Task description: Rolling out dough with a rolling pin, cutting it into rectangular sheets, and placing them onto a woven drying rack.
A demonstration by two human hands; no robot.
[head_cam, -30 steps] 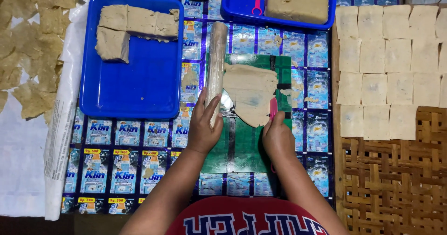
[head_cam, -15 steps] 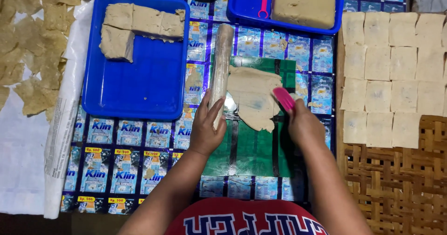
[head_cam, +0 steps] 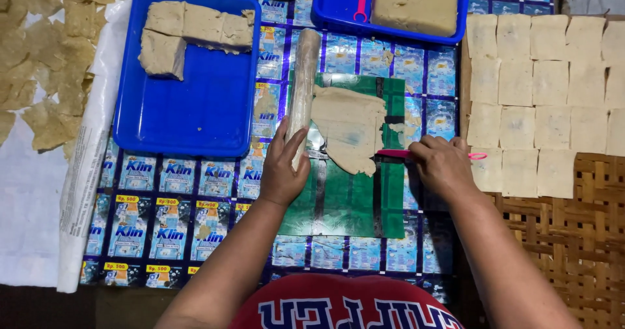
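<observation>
The fingers of the left hand (head_cam: 281, 169) are laid loosely curled against the lower end of a dough-coated rolling pin (head_cam: 303, 88). The right hand (head_cam: 443, 165) is closed around a pink knife (head_cam: 402, 153), held flat at the lower right edge of a thin rolled dough sheet (head_cam: 347, 126). The sheet is spread on a green plastic mat (head_cam: 355, 195). Beyond, dough blocks (head_cam: 189, 30) sit in a blue tray (head_cam: 189, 111), and cut dough squares (head_cam: 547, 88) are laid out on a woven mat (head_cam: 573, 238) to the right.
</observation>
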